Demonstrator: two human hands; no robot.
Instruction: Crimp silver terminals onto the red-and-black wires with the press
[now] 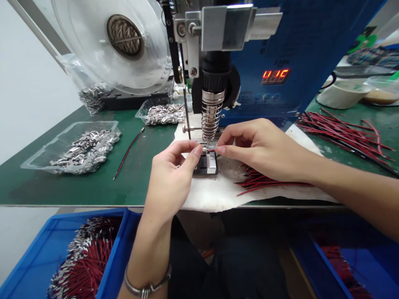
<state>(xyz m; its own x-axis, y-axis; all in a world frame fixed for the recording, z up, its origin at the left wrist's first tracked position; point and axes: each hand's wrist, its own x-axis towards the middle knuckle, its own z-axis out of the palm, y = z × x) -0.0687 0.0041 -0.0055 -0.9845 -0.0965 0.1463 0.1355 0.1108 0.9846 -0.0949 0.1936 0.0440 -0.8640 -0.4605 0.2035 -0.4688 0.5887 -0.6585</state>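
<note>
Centrally in the head view, a short red wire [212,150] lies between the two hands, over the small black fixture [204,168] and just beneath the coiled spring [213,114] of the blue machine [268,50]. The right hand [264,145] pinches thumb and forefinger narrowly at the wire's right end. The left hand [170,174] has its thumb and forefinger close together at the opposite end, beside a small metal piece [205,146]; whether it grips that piece, I cannot tell. More red wires [257,180] lie below the right hand, on white sheeting [212,195] over the tabletop [134,189].
</note>
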